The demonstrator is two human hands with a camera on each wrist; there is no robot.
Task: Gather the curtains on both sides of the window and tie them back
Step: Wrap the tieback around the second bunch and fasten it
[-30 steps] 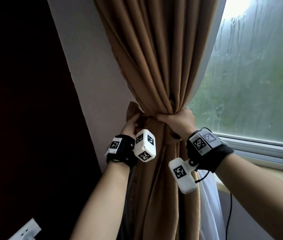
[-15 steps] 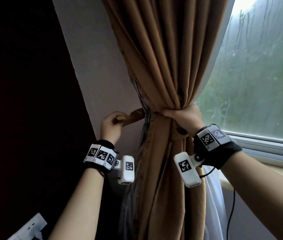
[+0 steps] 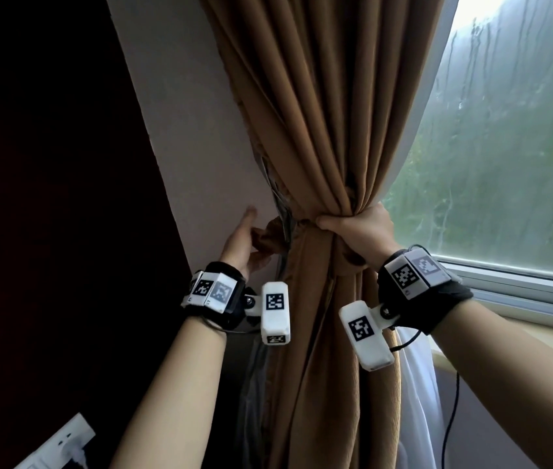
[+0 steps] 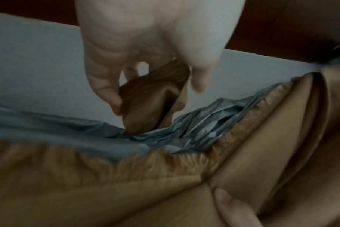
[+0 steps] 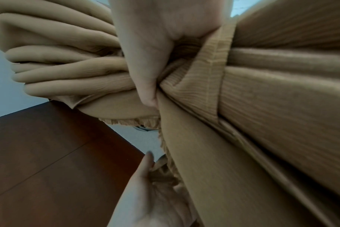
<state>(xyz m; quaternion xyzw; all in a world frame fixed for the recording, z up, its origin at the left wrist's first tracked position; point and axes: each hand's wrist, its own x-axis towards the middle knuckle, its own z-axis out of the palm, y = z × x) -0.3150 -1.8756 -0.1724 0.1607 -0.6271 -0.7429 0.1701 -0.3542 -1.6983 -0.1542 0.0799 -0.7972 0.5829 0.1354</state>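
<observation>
A brown curtain [image 3: 319, 130] hangs left of the window, gathered to a narrow waist. My right hand [image 3: 358, 230] grips that waist in a fist, seen close in the right wrist view as right hand [image 5: 145, 61] beside the ribbed brown tieback band [image 5: 210, 76] wrapped round the folds. My left hand [image 3: 246, 240] is by the white wall, left of the curtain. It pinches the tieback's loose end [image 4: 155, 98] between thumb and fingers, with the index finger stretched up along the wall. Grey lining [image 4: 184, 133] shows at the curtain's edge.
A dark wood panel [image 3: 48, 198] fills the left, with a wall socket [image 3: 62, 441] at the bottom left. The wet window pane [image 3: 505, 147] and its sill [image 3: 522, 309] are on the right. A white sheer curtain [image 3: 417, 384] and a black cable [image 3: 451, 418] hang below the sill.
My left hand left the gathered waist and drew the tieback end leftward to the wall; its index finger now points up. My right hand keeps its grip.
</observation>
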